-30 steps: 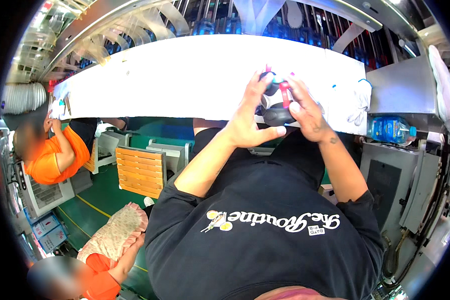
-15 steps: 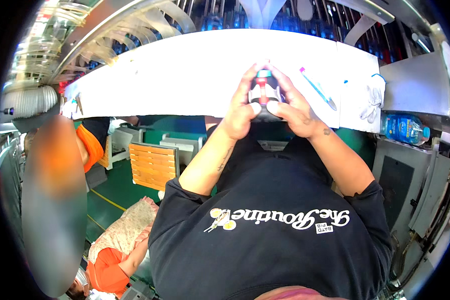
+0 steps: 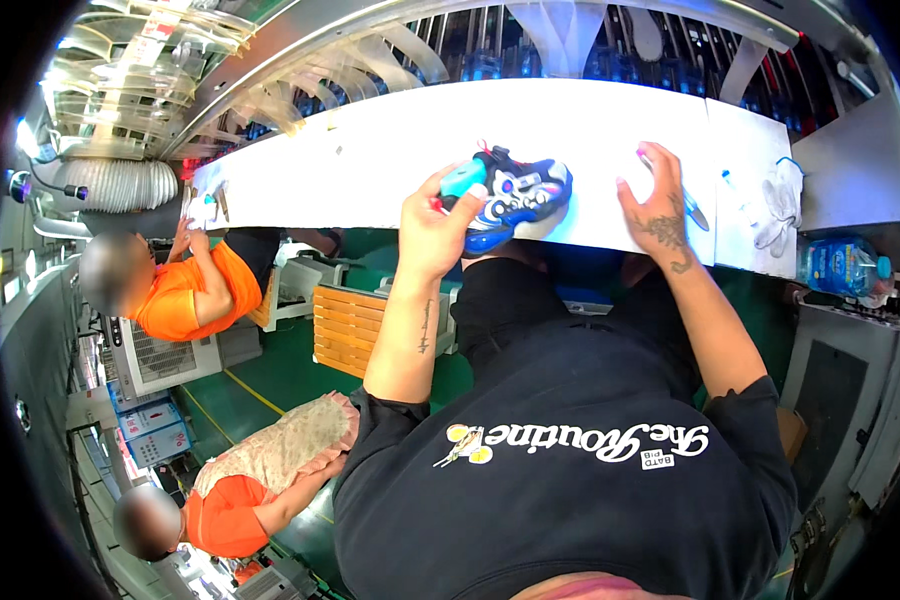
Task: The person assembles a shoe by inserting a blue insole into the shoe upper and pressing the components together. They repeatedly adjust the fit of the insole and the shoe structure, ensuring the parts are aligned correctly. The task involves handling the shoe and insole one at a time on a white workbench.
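Note:
My left hand grips a small sneaker by its heel end, just above the white tabletop. The shoe is dark blue and black with white patches, a teal heel and a blue sole; its side faces up and its toe points right. To the right, my right hand is open over the table, thumb and forefinger apart. Beneath it lies a slim pen-like tool with a pink end and a grey tip, partly hidden by the fingers.
The long white table carries a pair of white gloves at its right end. Beside that end sits a large blue-labelled bottle. Machinery with hanging strips runs behind. Two people in orange and a slatted stool are at left.
Both hands held the shoe upright between them. Now my left hand alone holds it, turned on its side and moved left; my right hand has let go and moved right, over the pen-like tool.

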`<state>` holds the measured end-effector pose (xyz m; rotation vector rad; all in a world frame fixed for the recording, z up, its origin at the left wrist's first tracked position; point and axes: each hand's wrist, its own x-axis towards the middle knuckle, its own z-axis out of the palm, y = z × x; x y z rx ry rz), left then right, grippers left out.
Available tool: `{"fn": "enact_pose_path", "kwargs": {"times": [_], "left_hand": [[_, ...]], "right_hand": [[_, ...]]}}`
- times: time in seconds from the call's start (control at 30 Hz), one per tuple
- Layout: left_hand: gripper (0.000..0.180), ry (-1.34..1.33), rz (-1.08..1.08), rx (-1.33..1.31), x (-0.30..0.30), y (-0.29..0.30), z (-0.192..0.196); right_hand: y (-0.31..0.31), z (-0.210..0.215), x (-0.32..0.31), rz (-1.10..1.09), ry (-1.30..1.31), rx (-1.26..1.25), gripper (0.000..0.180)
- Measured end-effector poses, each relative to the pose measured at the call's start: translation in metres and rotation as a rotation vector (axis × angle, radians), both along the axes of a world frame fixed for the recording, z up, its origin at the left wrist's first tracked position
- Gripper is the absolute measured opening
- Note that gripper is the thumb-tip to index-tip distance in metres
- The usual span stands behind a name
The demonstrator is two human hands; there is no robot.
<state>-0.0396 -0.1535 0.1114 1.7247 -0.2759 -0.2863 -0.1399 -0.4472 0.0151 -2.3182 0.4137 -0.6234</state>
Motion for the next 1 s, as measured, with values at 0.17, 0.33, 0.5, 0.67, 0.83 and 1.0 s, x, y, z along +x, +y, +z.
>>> {"fn": "enact_pose_path", "kwargs": {"times": [0.17,0.33,0.5,0.67,0.83,1.0], "left_hand": [[0.053,-0.154,0.077,-0.3,-0.001,-0.018,-0.01],[0.052,0.181,-0.021,-0.53,-0.007,-0.043,-0.022],[0.05,0.171,-0.11,0.05,-0.005,-0.06,-0.022],[0.074,0.008,-0.182,-0.044,-0.008,-0.05,-0.035],[0.113,-0.423,-0.443,0.321,-0.028,-0.043,-0.01],[0.105,-0.513,-0.401,0.407,-0.038,-0.043,-0.011]], "right_hand": [[-0.065,-0.048,-0.045,0.003,0.128,-0.353,0.057],[-0.048,-0.032,-0.051,-0.032,0.037,-0.241,0.071],[-0.022,0.003,-0.035,0.112,0.185,-0.252,0.088],[0.003,0.017,-0.026,0.347,0.105,-0.108,0.09],[0.013,0.027,-0.014,0.493,0.133,-0.135,0.092],[0.017,0.026,-0.015,0.477,0.107,-0.176,0.092]]}}
